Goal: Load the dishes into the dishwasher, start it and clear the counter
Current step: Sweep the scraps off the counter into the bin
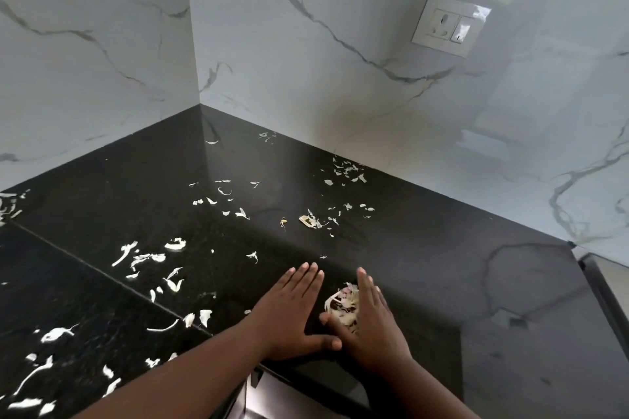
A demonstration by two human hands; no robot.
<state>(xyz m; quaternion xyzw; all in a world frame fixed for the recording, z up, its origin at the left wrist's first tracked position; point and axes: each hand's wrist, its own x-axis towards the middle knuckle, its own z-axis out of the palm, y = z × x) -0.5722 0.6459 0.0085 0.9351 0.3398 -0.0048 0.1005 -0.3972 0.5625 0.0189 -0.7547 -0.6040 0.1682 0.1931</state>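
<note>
Head view, one item per line.

Tabletop [425,269]: black polished stone, running into a corner of white marble-look wall; a seam crosses its left part.

Peel scraps, gathered [342,304]: small pale heap, probably onion or garlic skin, lying between the two hands near the front edge.

Peel scraps, loose [149,258]: scattered widely, thickest to the left of the hands, with thinner clusters further back toward the wall [347,172].

Left hand [289,313]: flat on the tabletop, palm down, fingers straight and together, thumb stretched right beneath the heap. Holds nothing.

Right hand [371,326]: on edge just right of the heap, fingers extended and touching it, thumb reaching left toward the other thumb. Cupping, not gripping.

Governing relation: the heap sits inside the pocket formed by both hands, closer to the right one; most remaining scraps lie left of and behind the left hand, so that hand is better placed to sweep them in.

Wall socket [446,25]: white plate, upper right.

Not visible: dishwasher, dishes, any bin. A metallic edge below the counter front is cut off and unidentifiable.
</note>
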